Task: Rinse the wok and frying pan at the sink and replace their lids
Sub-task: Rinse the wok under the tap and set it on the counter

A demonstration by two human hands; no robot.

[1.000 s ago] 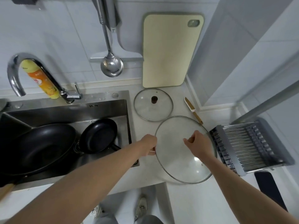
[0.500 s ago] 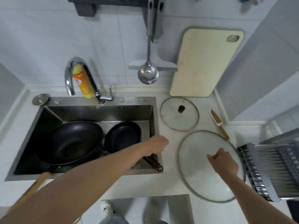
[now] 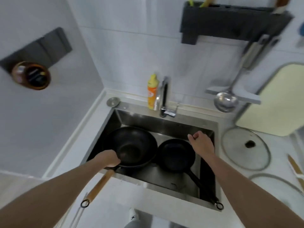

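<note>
Left hand (image 3: 107, 159): closed over the near rim of the wok (image 3: 130, 146), just above where its wooden handle (image 3: 100, 186) starts; half a second ago it hung loosely curled over the sink edge, holding nothing.
Right hand (image 3: 201, 143): loosely curled, holding nothing, hovering over the far right of the sink (image 3: 166, 122) above the pan (image 3: 176, 155); it has left the big lid it was touching a moment ago.
Wok: sits in the left of the sink, mouth up, handle sticking out over the front surface (image 3: 115, 199).
Pan: beside the wok on the right, rims touching or nearly so; its dark handle (image 3: 204, 188) runs to the sink's front right corner.
Tap (image 3: 164, 97): behind the sink, spout pointing forward; no water is visible.
Small lid (image 3: 245, 148): flat on the surface right of the sink, knob up.
Big lid (image 3: 278, 181): only its edge shows at the right border, still on the surface.
Meaning: both lids are off and parked, and the hands have moved to the cookware, so rinsing looks about to begin, probably with the wok.
Next: the free hand seems headed for the tap lever; water has to run before anything else.
</note>
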